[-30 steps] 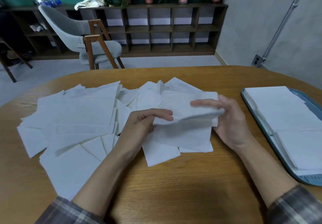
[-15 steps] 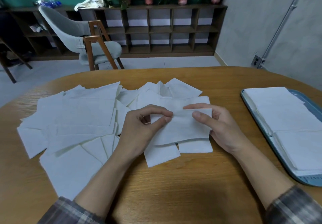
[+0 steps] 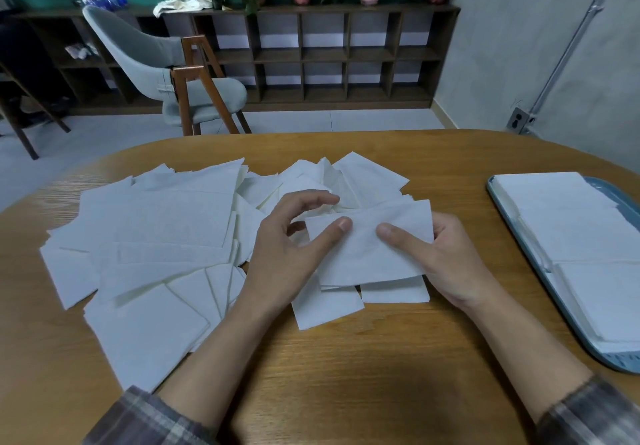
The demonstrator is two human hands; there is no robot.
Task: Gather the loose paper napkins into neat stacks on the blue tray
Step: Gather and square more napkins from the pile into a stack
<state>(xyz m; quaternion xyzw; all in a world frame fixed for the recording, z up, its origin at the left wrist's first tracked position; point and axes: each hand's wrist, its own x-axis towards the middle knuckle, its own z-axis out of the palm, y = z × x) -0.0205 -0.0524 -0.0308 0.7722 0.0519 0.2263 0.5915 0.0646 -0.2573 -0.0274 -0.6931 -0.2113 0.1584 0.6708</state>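
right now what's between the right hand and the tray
Only bare wooden table, seen in the head view; nothing lies between the right hand and the tray.

wooden table [image 3: 346, 368]: loose napkins [image 3: 156, 236] spread left, blue tray [image 3: 498, 202] right, seemingly stacked.

White napkins [image 3: 166, 236], blue tray [image 3: 519, 236], plaid sleeves [image 3: 145, 420], brown wooden table [image 3: 346, 358].

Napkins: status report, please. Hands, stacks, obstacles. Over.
Left hand and right hand both pinch one napkin. Stacks on blue tray; loose pile on table. Nothing blocking path to tray.
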